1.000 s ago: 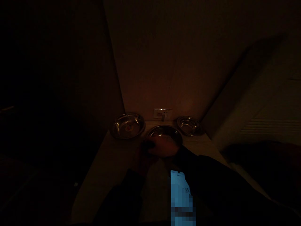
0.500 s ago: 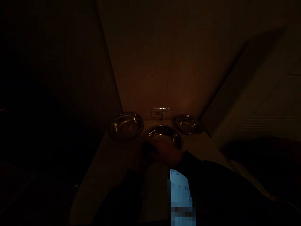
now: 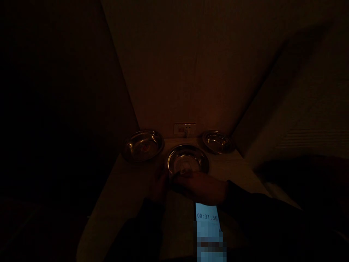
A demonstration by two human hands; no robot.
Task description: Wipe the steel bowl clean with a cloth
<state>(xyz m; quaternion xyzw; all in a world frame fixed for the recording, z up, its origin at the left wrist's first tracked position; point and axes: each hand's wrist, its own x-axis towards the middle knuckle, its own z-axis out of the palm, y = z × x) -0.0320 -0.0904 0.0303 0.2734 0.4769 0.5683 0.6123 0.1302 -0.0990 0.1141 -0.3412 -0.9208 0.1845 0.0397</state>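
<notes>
Dimly lit, middle bowl (image 3: 188, 158) sits just below frame centre. Right hand (image 3: 203, 187) at its near rim, left hand (image 3: 158, 185) by its lower-left edge; too dark to tell finger spread or grip. Left bowl (image 3: 143, 146) and right bowl (image 3: 217, 142) higher in frame, socket (image 3: 184, 128) between; phone (image 3: 206, 214), lower centre, glows 00:31:36.

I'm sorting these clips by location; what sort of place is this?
Probably a dimly lit room indoors, perhaps a home: a wall socket, a wood-look tabletop and three metal bowls suggest it.
</notes>
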